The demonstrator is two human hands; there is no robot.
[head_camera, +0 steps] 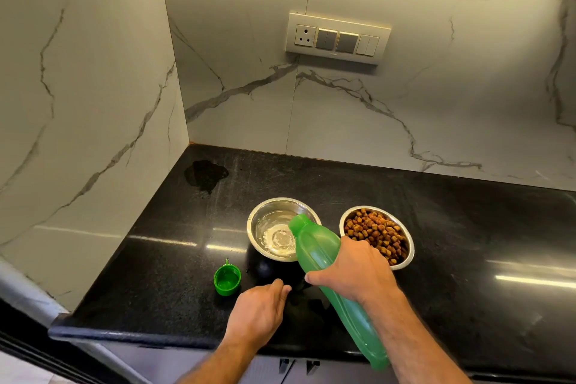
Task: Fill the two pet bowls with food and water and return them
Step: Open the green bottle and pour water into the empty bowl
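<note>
Near the bench's (467,227) front edge, the right hand (355,268) grips a tilted bottle (314,246) over the water bowl (274,231); the left hand (258,312) rests loosely curled, holding nothing.

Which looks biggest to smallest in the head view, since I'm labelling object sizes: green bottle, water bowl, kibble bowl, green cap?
1. green bottle, though it is nearest the camera, which inflates it.
2. water bowl and kibble bowl: they look alike, so I won't rank them.
3. green cap, clearly smallest.
</note>
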